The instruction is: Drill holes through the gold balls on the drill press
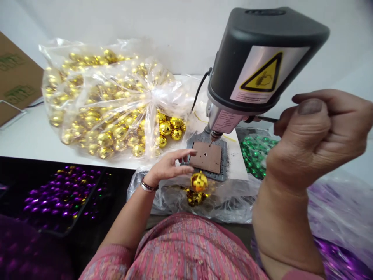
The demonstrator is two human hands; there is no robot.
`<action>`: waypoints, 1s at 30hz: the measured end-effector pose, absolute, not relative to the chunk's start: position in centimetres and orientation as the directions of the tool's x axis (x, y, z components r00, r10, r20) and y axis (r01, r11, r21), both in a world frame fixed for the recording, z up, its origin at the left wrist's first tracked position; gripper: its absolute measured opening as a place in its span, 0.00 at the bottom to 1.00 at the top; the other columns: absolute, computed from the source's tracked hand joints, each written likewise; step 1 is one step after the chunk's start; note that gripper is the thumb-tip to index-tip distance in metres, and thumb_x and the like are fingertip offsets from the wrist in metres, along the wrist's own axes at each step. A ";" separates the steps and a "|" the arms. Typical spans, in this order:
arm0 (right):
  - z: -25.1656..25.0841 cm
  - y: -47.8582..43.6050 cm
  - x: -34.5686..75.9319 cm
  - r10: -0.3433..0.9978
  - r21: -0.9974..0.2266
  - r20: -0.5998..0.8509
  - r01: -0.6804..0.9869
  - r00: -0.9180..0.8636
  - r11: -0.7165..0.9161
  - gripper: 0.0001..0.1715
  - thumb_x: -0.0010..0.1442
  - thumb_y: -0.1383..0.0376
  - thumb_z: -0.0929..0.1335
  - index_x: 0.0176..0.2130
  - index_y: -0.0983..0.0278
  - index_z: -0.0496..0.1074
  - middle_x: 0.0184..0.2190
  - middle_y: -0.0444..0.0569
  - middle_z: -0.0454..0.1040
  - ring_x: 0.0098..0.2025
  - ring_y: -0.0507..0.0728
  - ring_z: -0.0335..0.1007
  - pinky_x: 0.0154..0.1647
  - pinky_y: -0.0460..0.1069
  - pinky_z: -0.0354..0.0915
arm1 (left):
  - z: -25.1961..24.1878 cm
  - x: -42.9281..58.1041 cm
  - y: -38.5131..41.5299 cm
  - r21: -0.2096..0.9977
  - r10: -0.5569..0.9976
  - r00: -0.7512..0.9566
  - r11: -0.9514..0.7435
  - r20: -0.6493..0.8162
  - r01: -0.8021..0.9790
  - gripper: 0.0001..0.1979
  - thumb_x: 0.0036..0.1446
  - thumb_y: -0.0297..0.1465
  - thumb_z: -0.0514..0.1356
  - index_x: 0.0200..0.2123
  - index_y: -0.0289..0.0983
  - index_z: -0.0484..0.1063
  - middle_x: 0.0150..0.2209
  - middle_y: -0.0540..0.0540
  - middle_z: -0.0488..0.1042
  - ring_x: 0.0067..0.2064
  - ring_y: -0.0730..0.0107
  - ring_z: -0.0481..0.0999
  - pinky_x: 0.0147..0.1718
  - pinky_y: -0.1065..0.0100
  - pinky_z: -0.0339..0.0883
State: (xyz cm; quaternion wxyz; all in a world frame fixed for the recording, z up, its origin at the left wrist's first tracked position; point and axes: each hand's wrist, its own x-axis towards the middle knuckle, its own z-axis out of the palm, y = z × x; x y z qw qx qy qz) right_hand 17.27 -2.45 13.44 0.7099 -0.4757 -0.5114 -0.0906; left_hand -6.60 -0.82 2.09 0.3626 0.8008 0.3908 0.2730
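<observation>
**Left hand** (167, 167): fingers spread apart, palm down, over the front edge of the work plate; a beaded bracelet (148, 185) on the wrist.
**Gold mirrored ball** (199, 182): just below the left fingertips, in front of the plate's near edge. Looked free of the fingers, though the angle was poor and slight contact was possible.
**Right hand** (320, 136): raised at right, clamped in a fist on the dark lever (266, 119) of the bench drill press (262, 58).
**Drill bit** (210, 142): pointing down from the chuck, just above a brown pad (212, 159) with a small central hole.
**Work plate** (204, 175): grey, under the pad, on a white table (37, 136).
**Loose gold balls** (194, 197): on a plastic sheet (230, 202) at the table's front edge.
**Far left:** large plastic bag of gold balls (116, 101) beside the drill, with a cardboard box (17, 77) beyond.
**Right of drill:** green mirrored balls (255, 153).
**Near left:** purple balls (58, 194) in a black tray (96, 186), below the table's front edge.
**Wearer:** pink patterned top (175, 249).
</observation>
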 end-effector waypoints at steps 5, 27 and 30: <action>13.2 -2.6 17.1 0.382 -0.581 0.813 0.653 0.439 0.485 0.19 0.66 0.53 0.63 0.40 0.62 0.77 0.30 0.43 0.72 0.36 0.49 0.72 0.48 0.54 0.67 | 2.6 -7.7 3.6 0.588 0.949 0.016 -0.209 0.316 0.781 0.22 0.61 0.25 0.55 0.58 0.34 0.72 0.57 0.36 0.74 0.59 0.56 0.73 0.61 0.58 0.66; 14.0 -2.5 18.1 0.354 -0.408 0.901 0.768 0.250 0.494 0.19 0.69 0.58 0.60 0.41 0.66 0.75 0.26 0.41 0.69 0.28 0.43 0.66 0.40 0.45 0.67 | 1.8 -5.2 1.8 0.972 0.894 0.439 -0.020 -0.088 0.236 0.30 0.55 0.39 0.64 0.60 0.37 0.69 0.52 0.41 0.78 0.48 0.63 0.77 0.45 0.65 0.74; 15.4 -1.9 18.4 0.389 -0.416 0.891 0.766 0.235 0.490 0.21 0.70 0.57 0.59 0.41 0.67 0.74 0.26 0.40 0.66 0.29 0.42 0.65 0.42 0.44 0.65 | 1.2 -4.3 1.7 0.931 0.890 0.453 -0.115 -0.058 0.345 0.27 0.56 0.39 0.64 0.57 0.37 0.69 0.50 0.42 0.77 0.48 0.63 0.77 0.46 0.65 0.74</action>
